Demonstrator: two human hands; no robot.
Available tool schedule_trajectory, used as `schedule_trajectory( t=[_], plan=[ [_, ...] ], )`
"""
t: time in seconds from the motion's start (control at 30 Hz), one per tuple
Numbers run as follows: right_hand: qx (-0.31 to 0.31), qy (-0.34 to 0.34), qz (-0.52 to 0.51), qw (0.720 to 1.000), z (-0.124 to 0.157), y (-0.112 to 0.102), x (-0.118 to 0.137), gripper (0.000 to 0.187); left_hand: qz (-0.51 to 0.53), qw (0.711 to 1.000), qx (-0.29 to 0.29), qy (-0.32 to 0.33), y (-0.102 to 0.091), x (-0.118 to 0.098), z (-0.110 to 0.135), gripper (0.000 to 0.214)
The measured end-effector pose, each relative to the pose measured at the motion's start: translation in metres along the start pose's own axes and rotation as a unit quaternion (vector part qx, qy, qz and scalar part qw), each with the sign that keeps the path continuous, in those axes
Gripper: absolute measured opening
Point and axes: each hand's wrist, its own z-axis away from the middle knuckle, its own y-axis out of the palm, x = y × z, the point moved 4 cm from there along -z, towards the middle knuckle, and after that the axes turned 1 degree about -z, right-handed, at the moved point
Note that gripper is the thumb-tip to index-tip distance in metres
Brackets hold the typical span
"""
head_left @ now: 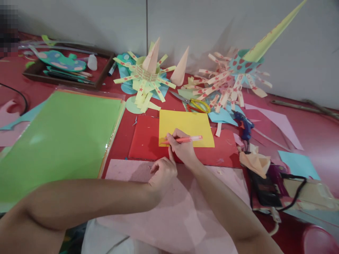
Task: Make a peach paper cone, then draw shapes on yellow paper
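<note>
My right hand (pixel 181 146) is closed around a pink pen (pixel 185 139), whose tip rests at the lower left corner of a yellow paper sheet (pixel 186 123). The yellow sheet lies on a red sheet (pixel 225 150). My left hand (pixel 162 173) sits just below and left of the right hand, fingers curled loosely, resting on a pink paper (pixel 180 208) with nothing visible in it.
A stack of green paper in plastic (pixel 58 134) lies at left. Paper crafts with strips and cones (pixel 145 77) (pixel 233 76) stand behind. Scissors (pixel 194 104), a blue glue gun (pixel 243 125), a tray of supplies (pixel 66 67) and cables at right surround the work spot.
</note>
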Motion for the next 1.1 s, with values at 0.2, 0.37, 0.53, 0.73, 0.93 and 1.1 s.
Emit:
schedule_trajectory(
  t=[0.2,0.37,0.53,0.73,0.93,1.1],
  plan=[
    [0.01,0.006,-0.015,1.0,0.0001,0.0005,-0.0024,0.035,-0.023,1.0,0.002,0.007,-0.0002,0.0007,-0.0008,0.046],
    [-0.003,-0.001,-0.008,1.0,0.0001,-0.0008,-0.0008,0.036,-0.02,1.0,0.006,0.012,0.0001,0.0002,-0.0013,0.046],
    [0.028,0.022,-0.046,0.998,0.0011,0.0014,-0.0007,0.034,-0.006,1.0,0.0,0.004,0.0,-0.0003,-0.0003,0.043],
    [0.006,0.003,-0.007,1.0,0.0007,0.0011,-0.0012,0.035,0.013,1.0,-0.001,-0.003,0.0002,0.0004,-0.0011,0.043],
    [-0.019,0.014,-0.038,0.999,0.0,-0.0021,-0.0007,0.034,0.006,1.0,0.001,-0.002,-0.001,0.0007,-0.001,0.046],
    [-0.001,0.014,-0.023,1.0,0.0017,0.0003,0.0003,0.034,0.002,1.0,0.0,0.005,-0.0006,0.0002,-0.001,0.045]
  ],
)
